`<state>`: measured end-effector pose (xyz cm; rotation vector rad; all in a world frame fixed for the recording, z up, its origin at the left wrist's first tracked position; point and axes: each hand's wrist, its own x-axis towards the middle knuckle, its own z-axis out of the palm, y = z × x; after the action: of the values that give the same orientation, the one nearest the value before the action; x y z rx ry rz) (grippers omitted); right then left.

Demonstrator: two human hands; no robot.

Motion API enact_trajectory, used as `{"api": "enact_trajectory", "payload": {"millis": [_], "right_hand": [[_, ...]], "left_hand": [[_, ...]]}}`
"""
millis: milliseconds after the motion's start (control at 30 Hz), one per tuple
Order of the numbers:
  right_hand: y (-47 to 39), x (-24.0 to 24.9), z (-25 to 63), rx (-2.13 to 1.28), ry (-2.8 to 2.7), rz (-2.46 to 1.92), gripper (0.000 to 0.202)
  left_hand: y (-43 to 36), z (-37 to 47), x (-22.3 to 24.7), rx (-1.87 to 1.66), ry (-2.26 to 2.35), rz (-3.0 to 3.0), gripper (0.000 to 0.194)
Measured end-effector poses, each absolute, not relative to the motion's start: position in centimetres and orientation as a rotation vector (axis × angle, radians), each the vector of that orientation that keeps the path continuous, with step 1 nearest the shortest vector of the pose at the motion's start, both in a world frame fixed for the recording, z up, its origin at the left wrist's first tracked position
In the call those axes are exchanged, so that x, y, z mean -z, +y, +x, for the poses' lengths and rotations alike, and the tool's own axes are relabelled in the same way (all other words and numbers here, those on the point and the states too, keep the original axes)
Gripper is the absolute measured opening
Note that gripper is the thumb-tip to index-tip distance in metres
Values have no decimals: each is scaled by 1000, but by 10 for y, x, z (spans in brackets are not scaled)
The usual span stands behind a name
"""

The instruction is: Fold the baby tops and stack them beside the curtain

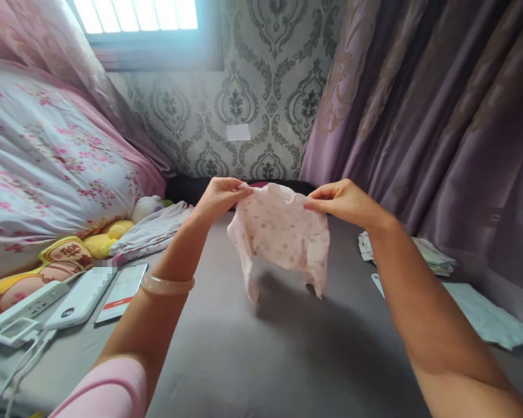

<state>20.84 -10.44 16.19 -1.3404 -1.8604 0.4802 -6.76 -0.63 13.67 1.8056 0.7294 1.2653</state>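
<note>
A small pale pink garment (pixel 279 232) with a faint dotted print hangs in the air between my hands, over the grey bed sheet (pixel 226 360). Its two lower ends dangle just above the sheet, or touch it; I cannot tell which. My left hand (pixel 224 196) pinches the garment's upper left corner between thumb and fingers. The upper right part is held in the same way by my right hand (pixel 340 201). The cloth sags a little between the two grips.
At the left lie a phone (pixel 121 293), a white power bank (pixel 82 299), a power strip (pixel 28 307) with cables, plush toys (pixel 108 237) and folded clothes (pixel 150 232). At the right are a folded stack (pixel 431 255) and a pale blue cloth (pixel 483 313).
</note>
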Motion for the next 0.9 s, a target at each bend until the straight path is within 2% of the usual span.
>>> {"api": "enact_trajectory", "payload": {"millis": [100, 367, 500, 600, 900], "right_hand": [[-102, -160, 213, -537, -1849, -1315, 49], [-100, -160, 219, -565, -1804, -1329, 50], [-95, -157, 217, -563, -1750, -1329, 54], [-87, -150, 215, -533, -1704, -1296, 58], [-61, -125, 205, -254, -1579, -1300, 52]], "left_hand": [[-2, -67, -134, -1188, 583, 1692, 38], [6, -60, -134, -1130, 589, 1669, 32], [13, -58, -129, -1125, 713, 1683, 36], [16, -57, -125, -1176, 716, 1686, 39], [24, -46, -109, -1525, 827, 1762, 31]]}}
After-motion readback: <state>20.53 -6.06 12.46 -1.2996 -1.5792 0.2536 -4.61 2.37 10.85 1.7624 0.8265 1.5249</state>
